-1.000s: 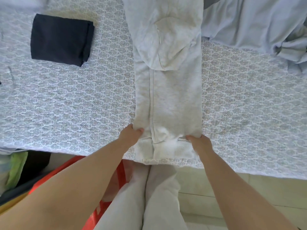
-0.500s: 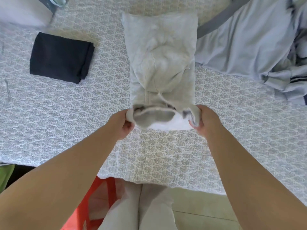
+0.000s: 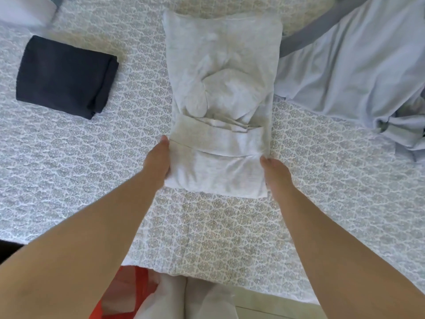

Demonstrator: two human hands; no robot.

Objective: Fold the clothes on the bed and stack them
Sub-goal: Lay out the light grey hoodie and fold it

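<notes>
A light grey sweatshirt (image 3: 222,54) lies lengthwise in the middle of the bed, its near end folded up over itself so the ribbed hem band crosses it. My left hand (image 3: 158,162) holds the left edge of that folded part, thumb on top and fingers hidden under the cloth. At the fold's right edge, my right hand (image 3: 275,174) grips the fabric, fingertips tucked against it. A folded dark navy garment (image 3: 66,74) sits alone at the far left.
A crumpled pale blue garment (image 3: 358,65) with a grey band spreads over the right side of the patterned bed cover (image 3: 92,180). A red basket (image 3: 124,298) stands on the floor by my legs. Something white (image 3: 23,10) lies at the top left.
Both hands lifted the sweatshirt's near hem from the bed edge and carried it away from me, laying it over the garment's middle. The garment now lies shorter.
</notes>
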